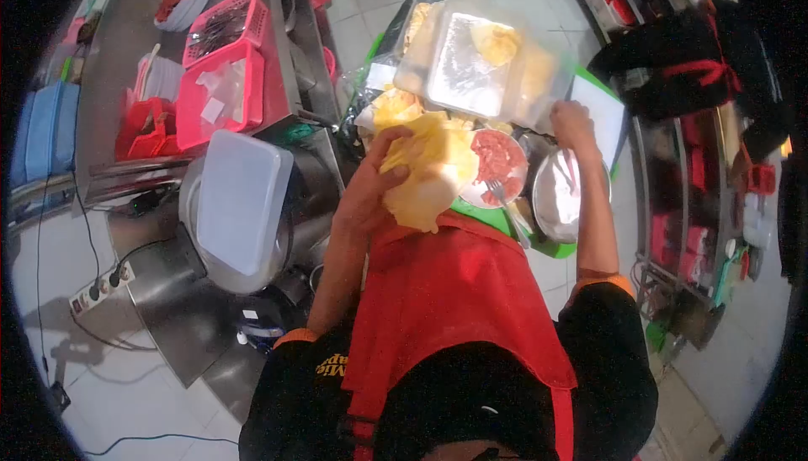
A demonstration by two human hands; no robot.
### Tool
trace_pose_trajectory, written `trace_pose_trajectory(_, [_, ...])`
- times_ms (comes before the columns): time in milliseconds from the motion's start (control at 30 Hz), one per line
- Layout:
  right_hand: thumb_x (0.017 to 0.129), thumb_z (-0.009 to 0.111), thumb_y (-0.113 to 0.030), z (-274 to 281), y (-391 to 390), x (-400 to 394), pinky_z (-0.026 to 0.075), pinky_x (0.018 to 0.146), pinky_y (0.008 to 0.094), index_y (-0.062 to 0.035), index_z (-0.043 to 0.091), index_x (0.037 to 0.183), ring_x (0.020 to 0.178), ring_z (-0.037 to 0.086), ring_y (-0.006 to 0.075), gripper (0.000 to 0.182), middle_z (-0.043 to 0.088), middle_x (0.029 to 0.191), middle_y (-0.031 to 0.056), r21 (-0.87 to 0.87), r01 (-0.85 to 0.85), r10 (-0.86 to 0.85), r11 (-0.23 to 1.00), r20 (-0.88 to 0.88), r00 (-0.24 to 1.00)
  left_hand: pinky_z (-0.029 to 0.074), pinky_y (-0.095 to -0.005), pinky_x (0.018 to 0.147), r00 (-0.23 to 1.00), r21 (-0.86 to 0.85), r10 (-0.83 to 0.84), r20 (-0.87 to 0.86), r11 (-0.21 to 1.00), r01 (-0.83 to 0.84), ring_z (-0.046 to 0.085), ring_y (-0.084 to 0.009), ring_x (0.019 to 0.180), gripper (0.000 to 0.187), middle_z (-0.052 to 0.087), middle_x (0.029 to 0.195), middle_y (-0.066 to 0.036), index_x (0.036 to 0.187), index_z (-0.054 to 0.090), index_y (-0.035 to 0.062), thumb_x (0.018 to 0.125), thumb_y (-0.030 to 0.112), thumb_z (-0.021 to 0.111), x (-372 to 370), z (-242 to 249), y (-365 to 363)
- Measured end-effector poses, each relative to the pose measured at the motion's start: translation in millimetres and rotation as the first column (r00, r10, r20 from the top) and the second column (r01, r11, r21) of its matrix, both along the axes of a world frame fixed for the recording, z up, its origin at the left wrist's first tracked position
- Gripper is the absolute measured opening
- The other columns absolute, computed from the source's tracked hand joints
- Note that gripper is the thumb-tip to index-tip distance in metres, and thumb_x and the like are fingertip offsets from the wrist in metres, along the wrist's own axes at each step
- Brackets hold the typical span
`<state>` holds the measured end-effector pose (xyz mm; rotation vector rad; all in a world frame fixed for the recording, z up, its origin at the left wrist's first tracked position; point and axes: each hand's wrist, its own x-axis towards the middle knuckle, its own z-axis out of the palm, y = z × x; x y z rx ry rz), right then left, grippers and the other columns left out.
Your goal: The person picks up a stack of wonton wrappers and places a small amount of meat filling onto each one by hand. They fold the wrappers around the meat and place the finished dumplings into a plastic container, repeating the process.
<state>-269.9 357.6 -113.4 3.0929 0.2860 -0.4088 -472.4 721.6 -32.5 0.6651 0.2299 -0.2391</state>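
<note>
My left hand (374, 179) is closed around a floppy stack of thin yellow dough sheets (433, 166), thumb on top. My right hand (576, 128) is curled into a fist above a round metal bowl (555, 204) with pale contents. A thin pinkish handle (571, 170) shows just below that fist; whether the fingers grip it is hard to see. Between the hands sits a plate of pink minced meat (498, 158), with a fork (505, 204) resting on it. More yellow sheets (396, 109) lie beyond my left hand.
A clear plastic container (471, 65) stands behind the plate, holding a white tray and a yellowish piece. At left, a steel counter carries pink baskets (220, 90); a lidded tub (240, 208) stands nearer. Shelving (694, 200) and a dark-clothed person (682, 65) are at right.
</note>
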Motion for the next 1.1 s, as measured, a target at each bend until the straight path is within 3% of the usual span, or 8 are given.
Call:
trace_pose_trajectory(67, [0.092,0.050,-0.021,7.4,0.1,1.9,0.049,0.086,0.0539,-0.0057,0.064,0.107,0.102,0.060,0.0416,0.026,0.063,0.109,0.0221,0.100,0.060,-0.065,0.993,0.048,0.997,0.050,-0.0331,0.094,0.999,0.009,-0.030,0.020,1.000,0.030,0.055,-0.0211,0.115,0.058,0.051,0.131,-0.008,0.134,0.044,0.0108,0.083,0.010,0.073,2.7,1.9,-1.3])
trace_pose_trajectory(167, [0.090,0.050,-0.019,1.5,-16.3,2.3,0.049,0.087,0.0534,-0.0065,0.066,0.108,0.102,0.060,0.0417,0.027,0.064,0.109,0.0229,-0.025,0.104,-0.105,0.994,-0.031,0.994,0.050,-0.0331,0.095,1.000,-0.066,-0.010,0.014,0.998,0.011,0.055,-0.0210,0.115,0.057,0.052,0.131,-0.008,0.132,0.045,0.0104,0.083,0.010,0.073,1.4,5.2,-6.0])
trace_pose_trajectory(333, [0.085,0.058,-0.020,-16.4,-28.3,2.8,0.048,0.093,0.0531,-0.0249,0.068,0.116,0.112,0.056,0.0397,0.033,0.061,0.119,0.0152,-0.149,0.074,-0.094,0.986,-0.136,0.986,0.051,-0.0339,0.094,1.000,-0.041,-0.022,-0.001,0.999,0.022,0.055,-0.0222,0.116,0.056,0.052,0.131,-0.009,0.132,0.045,0.0108,0.083,0.010,0.073,1.8,-1.4,-6.6])
trace_pose_trajectory(567, [0.086,0.058,-0.019,-16.1,-37.0,9.0,0.048,0.091,0.0516,-0.0224,0.066,0.119,0.112,0.056,0.0392,0.034,0.061,0.118,0.0155,-0.121,-0.003,-0.020,0.993,-0.184,0.983,0.049,-0.0343,0.098,0.997,-0.022,-0.060,-0.041,0.998,0.059,0.053,-0.0237,0.121,0.064,0.049,0.134,-0.010,0.134,0.044,0.0108,0.080,0.015,0.077,0.5,10.3,-8.1])
trace_pose_trajectory(700, [0.088,0.058,-0.022,52.2,-11.7,-11.0,0.050,0.090,0.0473,-0.0118,0.068,0.110,0.099,0.063,0.0393,0.026,0.066,0.105,0.0188,0.123,0.084,-0.106,0.989,0.189,0.976,0.047,-0.0334,0.099,0.998,0.106,-0.042,-0.035,0.993,0.046,0.053,-0.0223,0.120,0.062,0.050,0.131,-0.008,0.133,0.045,0.0109,0.080,0.014,0.077,-0.2,7.7,-7.0])
trace_pose_trajectory(833, [0.085,0.066,-0.010,140.7,68.2,-58.3,0.050,0.082,0.0331,-0.0057,0.069,0.108,0.092,0.066,0.0231,0.024,0.070,0.104,0.0116,0.745,-0.138,0.001,0.653,0.181,0.984,0.045,-0.0324,0.100,0.995,0.147,-0.095,-0.042,0.984,0.100,0.052,-0.0207,0.119,0.060,0.051,0.129,-0.007,0.133,0.046,0.0110,0.080,0.013,0.075,7.8,13.1,-12.8])
trace_pose_trajectory(967, [0.080,0.072,-0.008,175.1,128.0,-102.6,0.049,0.084,0.0369,-0.0056,0.068,0.105,0.096,0.062,0.0282,0.025,0.068,0.103,0.0093,0.816,-0.449,0.391,0.364,0.304,0.869,0.046,-0.0325,0.099,0.989,0.137,-0.147,-0.027,0.979,0.150,0.052,-0.0200,0.118,0.056,0.052,0.128,-0.008,0.133,0.047,0.0112,0.083,0.016,0.072,13.9,12.3,-20.4])
trace_pose_trajectory(1100, [0.079,0.068,-0.015,145.2,130.0,-108.8,0.047,0.082,0.0426,-0.0081,0.066,0.100,0.093,0.059,0.0309,0.022,0.064,0.100,0.0084,0.654,-0.658,0.475,0.373,0.474,0.741,0.049,-0.0335,0.094,0.983,0.384,-0.137,-0.125,0.907,0.175,0.054,-0.0217,0.116,0.058,0.051,0.132,-0.010,0.136,0.043,0.0105,0.085,0.020,0.069,16.4,14.5,-25.8])
